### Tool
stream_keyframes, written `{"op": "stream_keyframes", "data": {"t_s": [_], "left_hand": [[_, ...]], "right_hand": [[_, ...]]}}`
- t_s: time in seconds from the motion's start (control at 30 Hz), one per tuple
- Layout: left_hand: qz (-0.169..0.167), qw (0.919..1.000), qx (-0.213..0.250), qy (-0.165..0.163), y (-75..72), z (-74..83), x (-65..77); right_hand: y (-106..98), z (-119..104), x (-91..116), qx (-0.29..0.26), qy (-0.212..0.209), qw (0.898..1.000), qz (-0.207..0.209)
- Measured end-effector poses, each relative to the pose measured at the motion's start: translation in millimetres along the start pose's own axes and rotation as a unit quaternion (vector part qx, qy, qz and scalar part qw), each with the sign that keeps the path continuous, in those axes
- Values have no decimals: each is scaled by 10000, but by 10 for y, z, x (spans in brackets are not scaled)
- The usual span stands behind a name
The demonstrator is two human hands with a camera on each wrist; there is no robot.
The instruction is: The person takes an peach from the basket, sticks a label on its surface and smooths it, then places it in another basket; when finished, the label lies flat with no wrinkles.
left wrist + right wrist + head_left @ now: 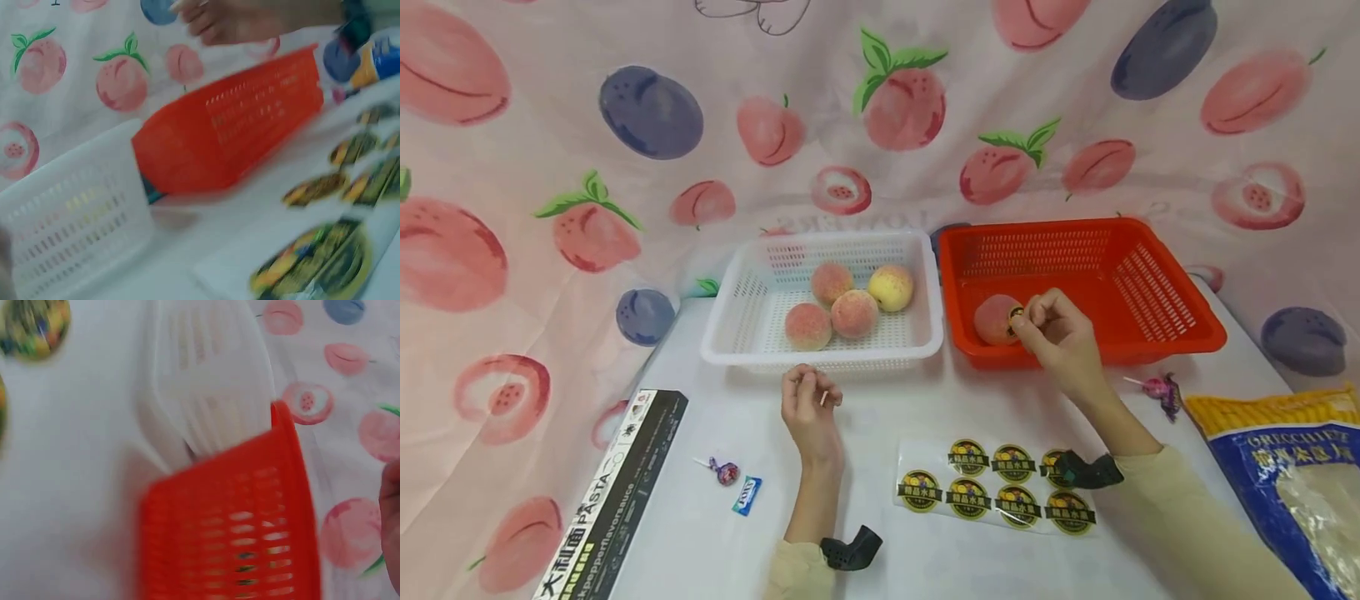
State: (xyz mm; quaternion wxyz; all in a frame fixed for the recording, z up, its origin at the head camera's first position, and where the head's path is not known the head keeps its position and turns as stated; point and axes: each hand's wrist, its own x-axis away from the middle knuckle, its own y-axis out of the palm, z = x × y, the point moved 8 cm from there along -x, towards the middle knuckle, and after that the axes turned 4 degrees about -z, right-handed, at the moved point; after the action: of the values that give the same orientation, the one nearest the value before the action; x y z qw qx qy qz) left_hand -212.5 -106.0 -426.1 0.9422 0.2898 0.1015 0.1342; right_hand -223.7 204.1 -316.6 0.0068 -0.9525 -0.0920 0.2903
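My right hand (1063,337) is over the left part of the red basket (1150,346), its fingers bent and the thumb pointing left. Below it sits a peach (994,320) with a round black-and-gold sticker (1015,313), partly covered by the thumb in the head view. The left wrist view has this hand (240,22) raised above the basket rim, with nothing visible in its fingers. My left hand (811,408) hangs loosely curled and holds nothing, just in front of the white basket (722,333). Several peaches (854,313), one yellower, lie in that basket.
A sheet of round stickers (992,487) lies in front of the baskets. Lollipops (726,473) (1156,387), a small blue-and-green packet (747,495), a long pasta box (617,492) at left and a pasta bag (1285,467) at right lie around it.
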Motion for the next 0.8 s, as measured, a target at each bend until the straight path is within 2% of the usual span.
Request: {"op": "stream_keyframes", "data": {"t_s": [0.07,0.1,0.17,0.23,0.33,0.4,0.57,0.63,0.7,0.8], "left_hand": [[823,9959,345,-134,-128,-50,22],[1130,9920,509,-230,-164,-73,31],[1557,9840,751,-442,-188,-112,45],[1776,9770,975,-667,-159,-149,53],[1906,9698,1189,-949,-67,-195,57],[1910,9666,1339,-1057,5,-218,39],[1728,9687,1440,-1052,154,-233,-37],[1710,9709,1362,-978,167,-224,-49],[1711,9728,1267,-912,165,-212,-54],[1858,9718,1114,-930,128,-212,-35]], "right_hand": [[73,-20,-137,733,106,9962,-462],[104,-11,-200,1094,185,9916,-670],[156,42,-312,1800,331,9773,-1067],[208,132,-406,2329,426,9606,-1456],[326,246,-526,2838,268,9350,-2110],[421,281,-599,3178,30,9131,-2555],[640,290,-783,4065,-439,8449,-3448],[715,285,-858,4329,-523,8217,-3671],[796,278,-928,4521,-653,8031,-3825],[956,264,-1001,4637,-985,7827,-4034]]}}
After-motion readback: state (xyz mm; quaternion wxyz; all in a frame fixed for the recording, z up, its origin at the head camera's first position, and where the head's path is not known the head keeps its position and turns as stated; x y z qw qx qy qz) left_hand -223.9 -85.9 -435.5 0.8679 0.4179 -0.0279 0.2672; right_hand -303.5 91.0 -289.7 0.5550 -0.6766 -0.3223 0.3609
